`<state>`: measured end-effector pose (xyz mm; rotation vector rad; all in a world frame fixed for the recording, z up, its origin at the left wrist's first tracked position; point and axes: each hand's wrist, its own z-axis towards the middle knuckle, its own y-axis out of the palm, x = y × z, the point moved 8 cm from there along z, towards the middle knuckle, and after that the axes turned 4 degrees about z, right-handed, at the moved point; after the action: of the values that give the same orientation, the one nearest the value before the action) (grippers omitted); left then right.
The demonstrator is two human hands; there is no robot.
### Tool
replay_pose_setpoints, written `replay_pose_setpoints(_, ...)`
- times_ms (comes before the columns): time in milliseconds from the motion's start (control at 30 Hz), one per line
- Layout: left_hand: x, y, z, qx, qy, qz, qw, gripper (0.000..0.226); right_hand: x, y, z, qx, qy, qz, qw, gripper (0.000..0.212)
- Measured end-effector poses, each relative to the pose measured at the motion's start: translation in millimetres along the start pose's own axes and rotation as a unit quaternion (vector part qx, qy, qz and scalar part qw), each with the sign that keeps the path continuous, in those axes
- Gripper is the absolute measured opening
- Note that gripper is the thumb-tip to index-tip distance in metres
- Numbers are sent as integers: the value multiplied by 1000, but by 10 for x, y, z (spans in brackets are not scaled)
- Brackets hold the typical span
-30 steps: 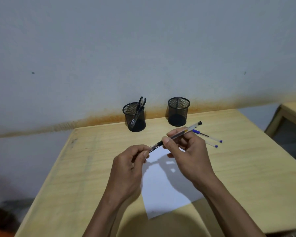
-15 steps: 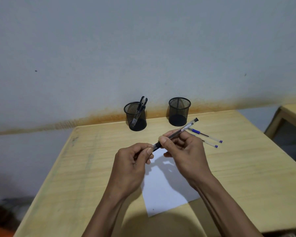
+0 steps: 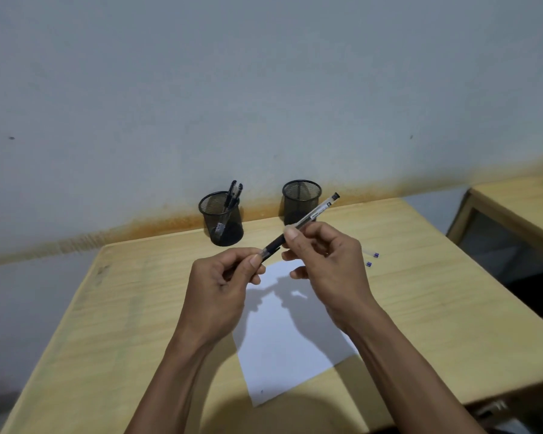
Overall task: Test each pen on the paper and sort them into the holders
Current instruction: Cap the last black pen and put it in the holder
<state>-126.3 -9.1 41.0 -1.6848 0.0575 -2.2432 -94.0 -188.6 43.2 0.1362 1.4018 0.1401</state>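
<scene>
A black gel pen (image 3: pixel 314 217) with a clear barrel is held slantwise above the white paper (image 3: pixel 290 343). My right hand (image 3: pixel 325 261) pinches its middle. My left hand (image 3: pixel 223 283) grips its lower end, where the cap is; whether the cap is on or off is hidden by the fingers. Two black mesh holders stand at the back: the left holder (image 3: pixel 221 218) has two black pens in it, the right holder (image 3: pixel 301 200) looks empty. The purple ends of two more pens (image 3: pixel 372 259) lie on the table behind my right hand.
The wooden table (image 3: pixel 436 308) ends at a grey wall just behind the holders. A second wooden piece of furniture (image 3: pixel 514 211) stands to the right, across a narrow gap.
The pen's upper end has tilted up and my hands have risen slightly. My left hand has closed over the pen's lower end.
</scene>
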Motion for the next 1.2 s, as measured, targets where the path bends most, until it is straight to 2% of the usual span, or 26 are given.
replay_pose_setpoints(200,69,608,97,-87,15,-10,996,13,-171,-535,-77,102,-33,-64,992,24)
replay_pose_setpoints(367,184,1190,161,-138,70,72,985,27,-405,-1287,-290,234,-65,-129,961,25)
replay_pose_setpoints(500,365,1745,49,-191,147,135,961,38,-618,-2004,-681,347,-69,-175,919,27)
replay_pose_setpoints(667,616,2516,-377,-266,244,168,917,39,-851,-2939,-1425,492,-56,-225,839,25)
replay_pose_setpoints(767,732,2970,-623,-305,278,194,890,41,-889,-3374,-1836,551,-43,-257,793,23)
replay_pose_setpoints(933,790,3541,-966,-343,305,239,856,45,-546,-3961,-2338,612,32,-269,743,23)
replay_pose_setpoints(1200,422,4031,-1152,-355,314,334,815,36,357,-4251,-2748,616,187,-261,719,17)
